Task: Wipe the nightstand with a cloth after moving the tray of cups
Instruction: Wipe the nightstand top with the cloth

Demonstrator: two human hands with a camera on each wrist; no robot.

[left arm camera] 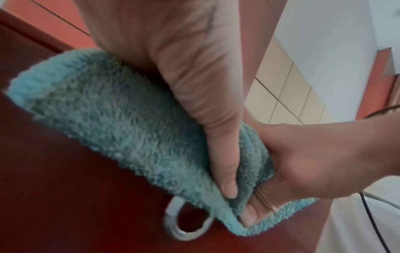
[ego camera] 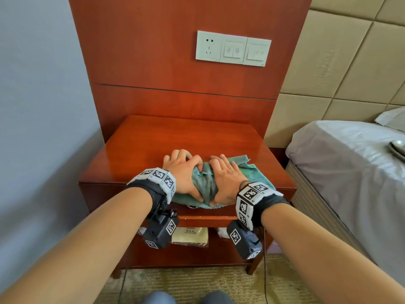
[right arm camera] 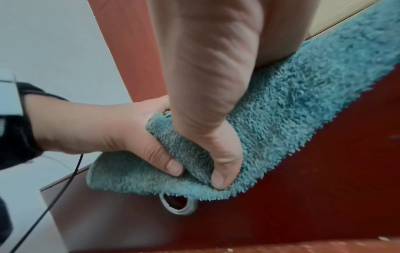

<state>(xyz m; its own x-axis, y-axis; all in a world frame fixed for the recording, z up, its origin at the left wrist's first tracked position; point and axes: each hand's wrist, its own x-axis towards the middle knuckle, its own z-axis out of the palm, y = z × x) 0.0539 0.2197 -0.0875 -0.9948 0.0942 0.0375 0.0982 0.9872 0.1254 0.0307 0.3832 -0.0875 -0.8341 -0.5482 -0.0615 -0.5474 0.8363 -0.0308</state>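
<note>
Bunching under both palms, the teal terry cloth (ego camera: 203, 185) lies at the front edge of the nightstand (ego camera: 153, 141). Left hand (ego camera: 184, 170) and right hand (ego camera: 228, 174) press side by side, thumbs pinching a raised fold between them, fingers spread.
</note>
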